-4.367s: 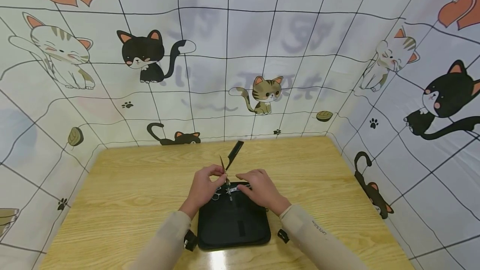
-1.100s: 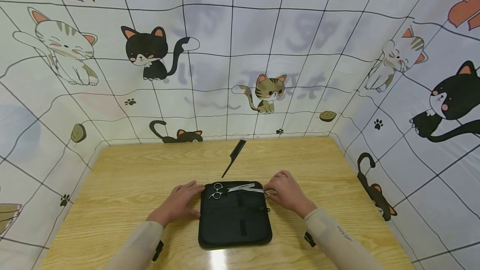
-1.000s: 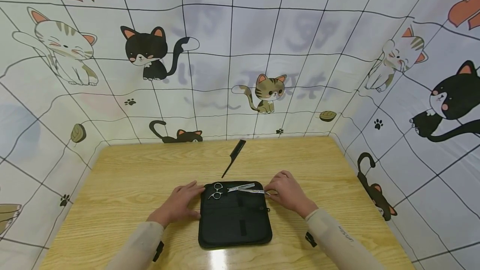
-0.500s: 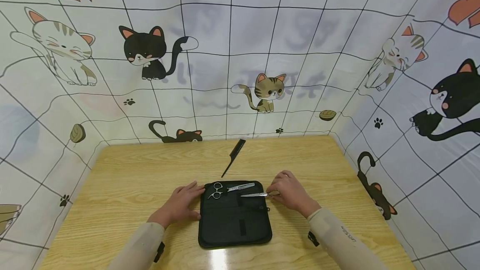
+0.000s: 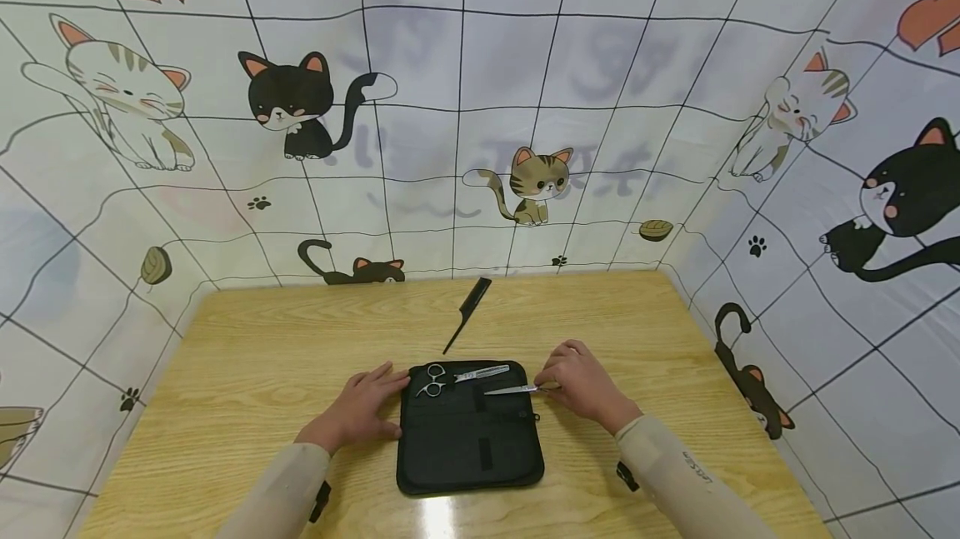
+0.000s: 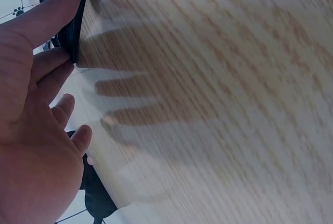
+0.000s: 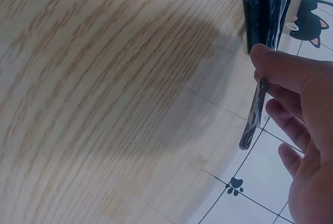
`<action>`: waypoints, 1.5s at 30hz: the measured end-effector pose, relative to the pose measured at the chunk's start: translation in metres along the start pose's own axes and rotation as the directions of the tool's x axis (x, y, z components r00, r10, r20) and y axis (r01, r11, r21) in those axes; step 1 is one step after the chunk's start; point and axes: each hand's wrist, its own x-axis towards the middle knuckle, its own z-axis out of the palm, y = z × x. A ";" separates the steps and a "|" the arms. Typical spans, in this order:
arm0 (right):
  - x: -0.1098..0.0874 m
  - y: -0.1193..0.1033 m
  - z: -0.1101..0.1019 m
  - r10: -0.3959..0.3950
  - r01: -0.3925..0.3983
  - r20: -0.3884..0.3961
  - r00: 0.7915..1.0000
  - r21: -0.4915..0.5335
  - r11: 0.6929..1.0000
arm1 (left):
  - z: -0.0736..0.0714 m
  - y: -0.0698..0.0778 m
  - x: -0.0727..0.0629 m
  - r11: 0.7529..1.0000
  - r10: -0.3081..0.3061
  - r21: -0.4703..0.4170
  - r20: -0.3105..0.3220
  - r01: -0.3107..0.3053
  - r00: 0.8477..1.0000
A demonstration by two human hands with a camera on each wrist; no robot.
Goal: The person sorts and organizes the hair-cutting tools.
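A flat black case (image 5: 450, 456) lies on the table. Along its far side rests a pair of thinning scissors (image 5: 480, 374), finger rings to the left and toothed blade to the right. My right hand (image 5: 581, 385) is at the case's right edge and pinches a second pair of scissors (image 5: 512, 391) by the handle end. Their closed blades point left over the case. The right wrist view shows the metal handle (image 7: 253, 117) sticking out below thumb and fingers. My left hand (image 5: 356, 410) touches the case's left edge with thumb and fingertips, fingers nearly straight.
A black tail comb (image 5: 468, 311) lies beyond the case, its thin handle toward it. The wooden table (image 5: 300, 331) meets a cloth wall (image 5: 420, 214) printed with cats at the back and sides. A small zipper pull (image 5: 537, 417) sits on the case's right edge.
The left hand, earlier holding scissors upright over the case, now touches its left edge. The right hand now pinches those scissors, which have shifted slightly right and nearer, apart from the thinning scissors.
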 end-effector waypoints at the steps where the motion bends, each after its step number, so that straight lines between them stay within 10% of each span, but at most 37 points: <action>1: 0.000 0.000 0.000 -0.002 0.002 -0.001 1.000 0.001 1.000 | 0.000 0.000 0.000 1.000 -0.005 -0.002 0.000 0.005 1.000; 45: 0.023 -0.020 0.012 -0.077 0.077 -0.026 0.997 -0.013 0.997 | 0.007 -0.005 -0.003 1.000 0.006 -0.001 -0.009 -0.006 1.000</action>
